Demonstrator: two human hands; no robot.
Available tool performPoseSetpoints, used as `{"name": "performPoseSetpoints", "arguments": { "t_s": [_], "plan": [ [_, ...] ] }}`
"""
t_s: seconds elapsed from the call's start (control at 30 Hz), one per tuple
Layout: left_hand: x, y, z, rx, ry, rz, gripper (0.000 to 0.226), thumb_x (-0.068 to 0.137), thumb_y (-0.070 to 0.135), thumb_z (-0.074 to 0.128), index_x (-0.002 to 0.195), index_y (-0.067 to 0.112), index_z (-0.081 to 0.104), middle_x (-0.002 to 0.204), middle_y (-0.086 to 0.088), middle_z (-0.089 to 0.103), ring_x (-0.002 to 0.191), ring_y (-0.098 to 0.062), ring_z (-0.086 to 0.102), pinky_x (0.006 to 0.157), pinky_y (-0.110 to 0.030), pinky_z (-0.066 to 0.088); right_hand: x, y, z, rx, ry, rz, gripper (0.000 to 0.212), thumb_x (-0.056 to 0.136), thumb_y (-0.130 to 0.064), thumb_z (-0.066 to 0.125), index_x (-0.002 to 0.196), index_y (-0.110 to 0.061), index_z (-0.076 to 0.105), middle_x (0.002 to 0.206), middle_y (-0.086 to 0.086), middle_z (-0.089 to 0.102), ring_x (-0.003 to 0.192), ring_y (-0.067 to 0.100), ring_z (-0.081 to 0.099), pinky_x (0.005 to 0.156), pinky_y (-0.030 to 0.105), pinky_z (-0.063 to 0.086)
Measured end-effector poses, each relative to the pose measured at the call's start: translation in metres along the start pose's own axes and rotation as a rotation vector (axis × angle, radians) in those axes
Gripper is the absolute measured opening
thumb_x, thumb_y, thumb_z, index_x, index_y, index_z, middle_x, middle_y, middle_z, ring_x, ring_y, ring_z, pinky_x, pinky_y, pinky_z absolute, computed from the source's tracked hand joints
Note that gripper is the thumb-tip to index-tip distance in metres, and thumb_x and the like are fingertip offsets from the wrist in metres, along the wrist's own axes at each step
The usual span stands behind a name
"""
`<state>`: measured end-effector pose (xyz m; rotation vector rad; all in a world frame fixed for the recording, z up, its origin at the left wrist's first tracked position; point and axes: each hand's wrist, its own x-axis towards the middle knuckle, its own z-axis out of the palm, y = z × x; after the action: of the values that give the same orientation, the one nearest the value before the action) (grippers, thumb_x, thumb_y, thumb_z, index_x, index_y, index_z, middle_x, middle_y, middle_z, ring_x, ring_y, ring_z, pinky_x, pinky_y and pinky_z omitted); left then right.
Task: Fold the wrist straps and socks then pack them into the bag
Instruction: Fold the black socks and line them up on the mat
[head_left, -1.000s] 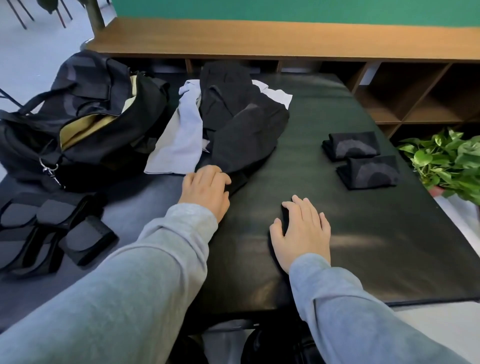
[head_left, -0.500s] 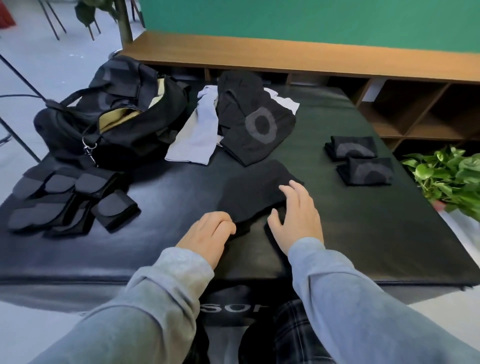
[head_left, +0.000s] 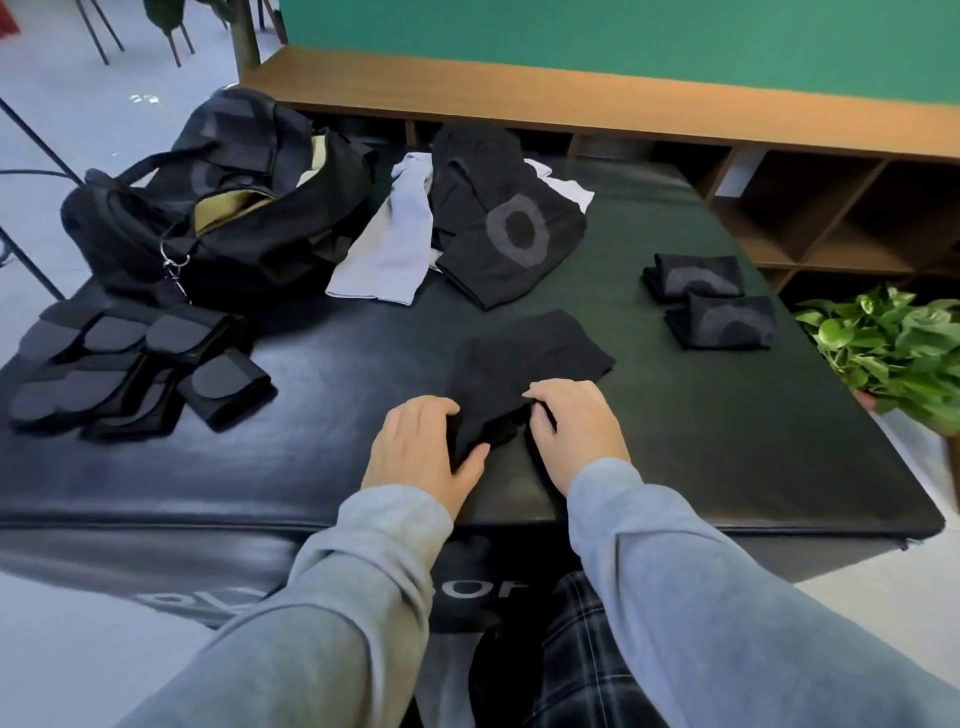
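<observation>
Head view showed both hands, left hand (head_left: 422, 447) and right hand (head_left: 575, 427), with fingers curled, pinching the black sock (head_left: 524, 358) just ahead of the table (head_left: 727, 467) front edge.

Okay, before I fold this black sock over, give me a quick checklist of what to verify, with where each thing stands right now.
1. Both hands on the sock: ok. Left hand and right hand grip the near end of the black sock.
2. Sock lying flat: not ok, near end bunched.
3. Space ahead for folding: ok.
4. Folded socks out of the way: ok.
5. Bag open: ok.
6. Wrist straps folded: cannot tell.
</observation>
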<state>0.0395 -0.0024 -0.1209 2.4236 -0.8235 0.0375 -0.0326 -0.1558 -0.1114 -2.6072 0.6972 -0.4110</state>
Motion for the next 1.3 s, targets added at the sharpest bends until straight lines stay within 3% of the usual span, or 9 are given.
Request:
{"name": "performPoseSetpoints", "arguments": {
  "t_s": [0.1,0.33,0.47,0.6,0.8,0.97,1.1,1.2,1.3],
  "plan": [
    [0.004,0.002,-0.001,-0.138,0.06,-0.122,0.023,0.084,0.023,0.062,0.106,0.025,0.057,0.105,0.015,0.052,0.113,-0.01,0.041,0.085,-0.017,0.03,-0.001,0.001,0.001,0.024,0.02,0.066,0.027,0.094,-0.014,0.045,0.115,-0.019,0.062,0.119,-0.009,0.059,0.117,0.008,0.042,0.09,0.016,0.032],
    [0.007,0.002,-0.005,-0.424,0.346,-0.365,0.02,0.088,0.007,0.051,0.094,0.026,0.05,0.097,0.011,0.049,0.102,-0.017,0.049,0.076,-0.017,0.029,0.003,0.0,0.002,0.041,0.06,0.191,0.027,0.09,-0.01,0.044,0.11,-0.013,0.061,0.118,-0.005,0.059,0.118,0.013,0.04,0.091,0.025,0.038],
    [0.005,0.004,-0.004,-0.191,0.173,-0.25,0.039,0.081,0.017,0.06,0.118,0.027,0.051,0.115,0.013,0.052,0.111,-0.011,0.046,0.097,-0.026,0.024,0.004,0.001,0.002,0.074,0.069,0.203,0.026,0.09,-0.009,0.045,0.11,-0.013,0.061,0.119,-0.006,0.058,0.12,0.011,0.039,0.09,0.022,0.037],
    [0.0,0.005,-0.01,-0.076,0.026,-0.074,0.054,0.072,0.018,0.06,0.121,0.039,0.05,0.124,0.022,0.047,0.121,-0.001,0.036,0.103,-0.021,0.009,0.004,0.002,0.002,0.063,0.067,0.202,0.025,0.089,-0.009,0.045,0.108,-0.014,0.06,0.117,-0.007,0.058,0.12,0.01,0.037,0.09,0.02,0.035],
    [0.001,0.004,-0.01,0.037,-0.145,0.005,0.063,0.077,0.038,0.056,0.135,0.043,0.031,0.136,0.026,0.034,0.133,0.003,0.017,0.115,-0.037,-0.011,0.003,0.001,0.003,0.049,0.07,0.195,0.024,0.088,-0.009,0.046,0.107,-0.014,0.059,0.116,-0.006,0.059,0.118,0.012,0.037,0.092,0.025,0.038],
    [0.003,0.002,-0.007,0.062,-0.147,0.013,0.053,0.086,0.057,0.046,0.136,0.044,0.031,0.139,0.028,0.031,0.136,0.001,0.014,0.115,-0.036,-0.005,0.002,0.0,0.002,0.028,0.072,0.186,0.024,0.089,-0.009,0.046,0.108,-0.014,0.059,0.118,-0.007,0.058,0.119,0.012,0.037,0.092,0.025,0.038],
    [0.007,-0.004,-0.007,-0.166,0.036,-0.073,0.03,0.086,0.03,0.063,0.112,0.044,0.06,0.118,0.025,0.056,0.119,-0.004,0.045,0.111,-0.035,0.024,0.001,-0.001,0.003,0.011,0.07,0.19,0.024,0.089,-0.01,0.045,0.108,-0.014,0.06,0.118,-0.007,0.058,0.118,0.011,0.038,0.088,0.021,0.036],
    [0.007,-0.007,-0.007,-0.484,0.181,-0.148,0.048,0.08,0.009,0.066,0.091,0.056,0.061,0.105,0.031,0.058,0.1,-0.003,0.054,0.097,-0.034,0.041,0.002,-0.001,0.002,-0.042,0.065,0.17,0.024,0.089,-0.01,0.045,0.107,-0.014,0.061,0.117,-0.007,0.059,0.115,0.013,0.041,0.088,0.022,0.034],
    [0.004,-0.007,-0.005,-0.621,0.251,-0.093,0.058,0.081,0.002,0.059,0.089,0.059,0.058,0.113,0.032,0.053,0.103,-0.003,0.054,0.091,-0.029,0.043,0.004,-0.001,0.002,-0.074,0.061,0.139,0.025,0.089,-0.01,0.047,0.108,-0.014,0.062,0.119,-0.005,0.059,0.115,0.016,0.044,0.093,0.025,0.033]
  ]
}}
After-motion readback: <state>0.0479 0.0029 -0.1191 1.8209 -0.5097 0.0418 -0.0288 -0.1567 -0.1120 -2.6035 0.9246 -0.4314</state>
